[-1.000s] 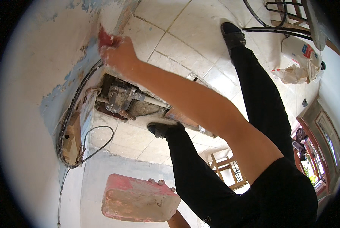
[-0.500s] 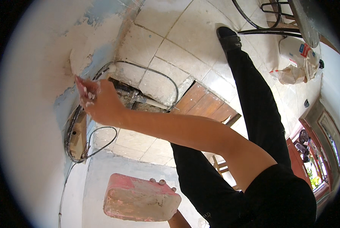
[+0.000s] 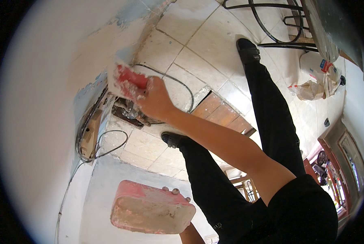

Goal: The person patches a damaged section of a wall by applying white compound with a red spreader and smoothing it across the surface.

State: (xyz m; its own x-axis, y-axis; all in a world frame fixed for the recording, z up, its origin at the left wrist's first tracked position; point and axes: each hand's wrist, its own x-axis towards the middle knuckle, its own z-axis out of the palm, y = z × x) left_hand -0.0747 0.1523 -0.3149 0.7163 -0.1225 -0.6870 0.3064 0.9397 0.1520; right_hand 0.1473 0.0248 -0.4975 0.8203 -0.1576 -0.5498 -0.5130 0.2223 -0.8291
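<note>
My right hand (image 3: 155,97) is closed round a red scraper (image 3: 134,78) thickly smeared with white paste. It is held out in front of the wall, above the hole in the floor. My left hand (image 3: 175,191) grips a pink rectangular tub (image 3: 149,207) at the bottom of the view. Only its fingertips show over the tub's edge, and the tub hides the rest. Beige, dried-looking paste coats the broad face of the tub. Pale, patchy plaster with blue paint showing through covers the wall (image 3: 68,73) on the left.
Black cables (image 3: 182,81) loop over the tiles beside a floor hole with pipes (image 3: 127,110). A wooden box (image 3: 90,134) stands against the wall. Brown boards (image 3: 220,110) lie in the floor. A plastic bag (image 3: 316,87) and black metal legs (image 3: 287,44) are at the right.
My right hand has moved right, away from the wall, and the red scraper now shows plainly. The view has shifted a little, showing my other foot. The tub stays nearly in place.
</note>
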